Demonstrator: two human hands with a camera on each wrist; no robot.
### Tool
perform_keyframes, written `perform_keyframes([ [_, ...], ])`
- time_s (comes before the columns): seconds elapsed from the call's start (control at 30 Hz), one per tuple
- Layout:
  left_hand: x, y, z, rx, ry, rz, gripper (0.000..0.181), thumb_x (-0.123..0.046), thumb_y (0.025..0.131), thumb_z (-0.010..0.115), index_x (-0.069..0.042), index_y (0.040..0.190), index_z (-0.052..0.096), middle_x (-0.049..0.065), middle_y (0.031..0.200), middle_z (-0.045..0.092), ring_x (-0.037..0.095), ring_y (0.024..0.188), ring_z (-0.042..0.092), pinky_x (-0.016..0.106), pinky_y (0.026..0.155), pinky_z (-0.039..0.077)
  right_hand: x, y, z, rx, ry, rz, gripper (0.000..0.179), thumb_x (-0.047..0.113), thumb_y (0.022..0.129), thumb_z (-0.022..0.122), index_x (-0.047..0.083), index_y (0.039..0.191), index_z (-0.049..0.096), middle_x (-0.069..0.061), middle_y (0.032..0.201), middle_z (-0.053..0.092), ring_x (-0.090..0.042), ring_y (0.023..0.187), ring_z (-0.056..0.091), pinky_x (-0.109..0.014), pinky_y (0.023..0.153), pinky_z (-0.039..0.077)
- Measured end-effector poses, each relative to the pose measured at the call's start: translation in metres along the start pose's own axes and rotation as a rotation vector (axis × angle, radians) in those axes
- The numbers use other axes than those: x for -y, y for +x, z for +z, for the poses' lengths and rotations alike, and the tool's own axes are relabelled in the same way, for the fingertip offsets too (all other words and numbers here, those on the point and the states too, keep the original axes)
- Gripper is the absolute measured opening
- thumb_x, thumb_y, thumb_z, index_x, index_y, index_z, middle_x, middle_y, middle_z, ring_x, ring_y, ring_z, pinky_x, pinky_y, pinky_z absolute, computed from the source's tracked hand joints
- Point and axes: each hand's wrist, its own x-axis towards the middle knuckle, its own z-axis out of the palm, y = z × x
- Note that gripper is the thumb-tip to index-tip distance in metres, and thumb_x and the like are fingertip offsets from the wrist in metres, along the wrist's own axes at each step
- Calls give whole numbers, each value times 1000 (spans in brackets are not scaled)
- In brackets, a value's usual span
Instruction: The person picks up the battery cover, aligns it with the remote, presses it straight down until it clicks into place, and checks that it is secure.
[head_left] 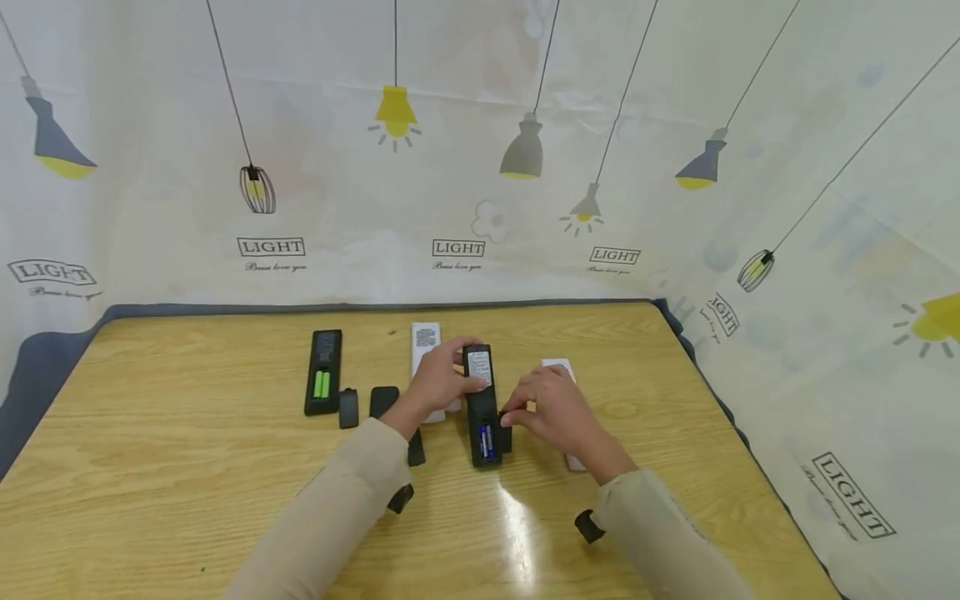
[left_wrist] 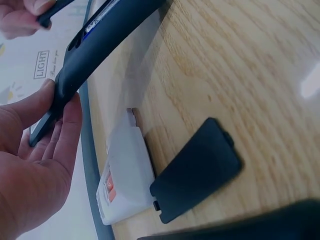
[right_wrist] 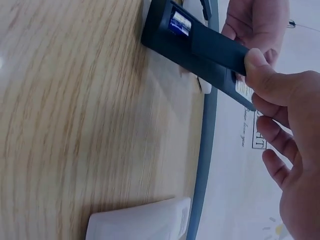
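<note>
My left hand (head_left: pixel 438 382) grips the upper end of a black remote control (head_left: pixel 482 406), thumb on its back by a white label. The remote's back faces me, tilted up from the table. Its battery bay is uncovered, and blue batteries (head_left: pixel 487 442) lie inside. My right hand (head_left: pixel 551 404) pinches one end of a black battery cover (head_left: pixel 506 437) between thumb and fingers. In the right wrist view, the cover (right_wrist: pixel 220 50) overlaps the remote's back beside the batteries (right_wrist: pixel 180 24). From the left wrist view, the remote (left_wrist: pixel 95 50) stands slanted over the wooden table.
To the left lies a black remote (head_left: pixel 326 342) with green batteries showing, its loose cover (head_left: pixel 348 408) beside it. A white remote (head_left: pixel 426 333), another black cover (left_wrist: pixel 197 170) and a black remote (head_left: pixel 416 450) lie around my left forearm. Another white remote (right_wrist: pixel 140 220) is under my right arm.
</note>
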Motion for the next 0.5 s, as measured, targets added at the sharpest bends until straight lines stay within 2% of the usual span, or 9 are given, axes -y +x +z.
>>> perform_keyframes([
  [0.17,2,0,0,31,-39,-6,62,-8,84,76,-18,140,51,19,119,63,22,84,69,32,67,59,7,5,7,-30,-18,-12,9,31,75,81,25,79,76,11,79,69,-14,86,61,-44,94,43],
  [0.37,3,0,1,14,18,43,60,-9,84,76,-18,138,52,16,117,64,20,81,70,30,63,58,8,7,17,-85,-56,-69,10,31,75,82,23,78,77,10,77,69,-12,82,59,-40,91,43],
  [0.5,2,0,1,8,39,52,60,-10,84,76,-20,138,52,15,116,65,20,81,70,30,61,57,9,6,21,-112,-70,-89,11,31,74,83,23,78,77,10,76,69,-12,82,59,-39,91,44],
])
